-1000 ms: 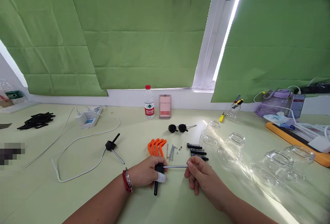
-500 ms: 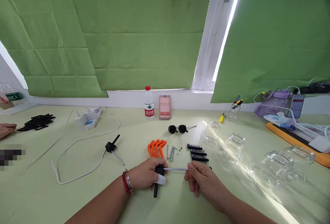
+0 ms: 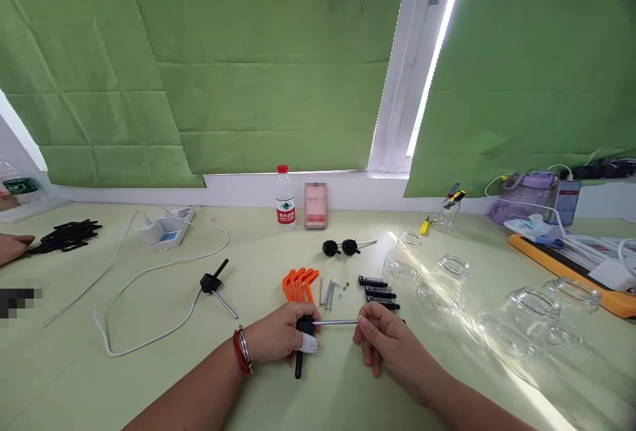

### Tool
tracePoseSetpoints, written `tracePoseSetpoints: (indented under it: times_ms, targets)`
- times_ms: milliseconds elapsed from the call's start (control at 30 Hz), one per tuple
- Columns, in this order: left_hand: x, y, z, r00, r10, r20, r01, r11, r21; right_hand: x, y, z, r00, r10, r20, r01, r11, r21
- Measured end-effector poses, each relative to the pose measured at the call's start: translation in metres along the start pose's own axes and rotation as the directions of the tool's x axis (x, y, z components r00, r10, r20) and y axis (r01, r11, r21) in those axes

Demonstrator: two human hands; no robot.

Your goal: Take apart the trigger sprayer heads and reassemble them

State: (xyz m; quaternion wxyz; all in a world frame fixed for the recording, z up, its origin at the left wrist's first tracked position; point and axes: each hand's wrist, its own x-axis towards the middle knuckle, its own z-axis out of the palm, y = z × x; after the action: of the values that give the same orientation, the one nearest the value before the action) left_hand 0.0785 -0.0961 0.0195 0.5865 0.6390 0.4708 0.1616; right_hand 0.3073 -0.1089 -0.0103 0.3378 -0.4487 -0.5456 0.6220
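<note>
My left hand [image 3: 278, 333] is closed around the black plastic hub [image 3: 305, 326] of a piece whose short black handle [image 3: 299, 365] sticks out below the fingers. From the hub a metal rod [image 3: 338, 322] runs level to the right. At its far end, my right hand [image 3: 390, 345] pinches the rod between thumb and fingers. White tape wraps one left finger. Just beyond the hands lie several orange curved pieces [image 3: 299, 284], metal pins [image 3: 328, 293] with tiny parts, and black pieces with springs [image 3: 380, 293], partly hidden by my right hand.
Two round black pieces with rods [image 3: 350, 247] lie farther back. A similar black hub with a rod [image 3: 211, 283] touches the white cable [image 3: 144, 275] at left. Glass jars [image 3: 442, 282] stand right; a water bottle [image 3: 285, 200] stands behind. Another person's hand [image 3: 14, 247] is far left.
The whole view has shifted slightly. Both hands keep their hold on the hub and rod, with hardly any other movement.
</note>
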Motion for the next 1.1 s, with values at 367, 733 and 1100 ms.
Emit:
tracePoseSetpoints:
  times_ms: [367,733,1100]
  targets:
    - [-0.0014,0.0016,-0.0002,1.000,0.000,0.010,-0.001,0.999,0.034,0.0025,0.0036,-0.0017,1.000,0.025,0.012,-0.025,1.000,0.002]
    - [-0.0011,-0.0015,-0.0002,1.000,-0.004,0.009,0.004,1.000,0.027,0.0045,0.0054,-0.0016,0.999,0.033,0.005,-0.033,0.999,-0.022]
    - [0.0002,-0.0018,0.0008,1.000,0.002,-0.010,-0.002,1.000,0.020,0.0033,0.0014,-0.0008,1.000,0.026,-0.008,-0.026,1.000,0.004]
